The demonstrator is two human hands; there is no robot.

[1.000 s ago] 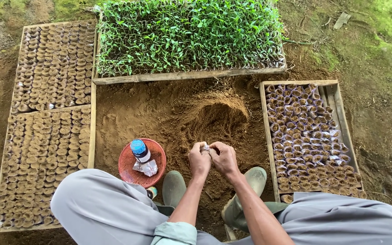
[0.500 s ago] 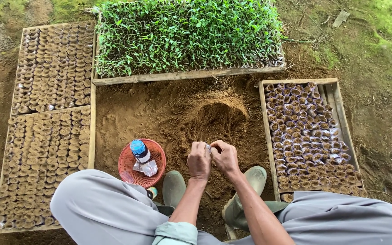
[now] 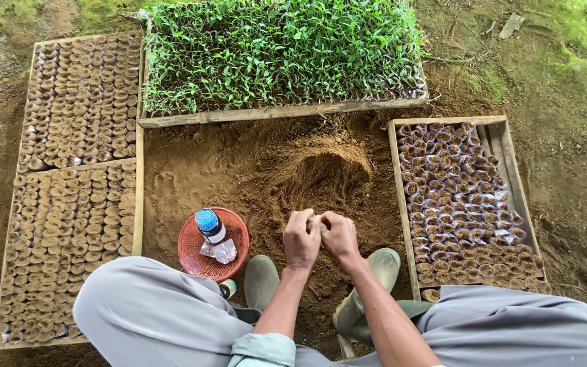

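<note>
While both hands (image 3: 321, 238) are pinching something too small to identify just before the soil heap (image 3: 321, 173), filled pot trays (image 3: 69, 204) are lying beside it, suggesting much done.

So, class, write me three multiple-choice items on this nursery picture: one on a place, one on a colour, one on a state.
1. Where does the bottle stand?
A. In the round basket
B. On the seedling tray
C. On the soil heap

2. What colour is the bottle's cap?
A. Red
B. Blue
C. Yellow

3. How are the person's two hands?
A. Resting apart on the knees
B. One raised over the seedlings
C. Brought together, fingertips meeting

Answers:
1. A, as the bottle stands inside the red basket's rim, by the person's left knee.
2. B, as the cap shows blue against the red basket.
3. C, as the left hand and right hand pinch together just short of the soil heap; whatever they hold is too small to tell.
</note>
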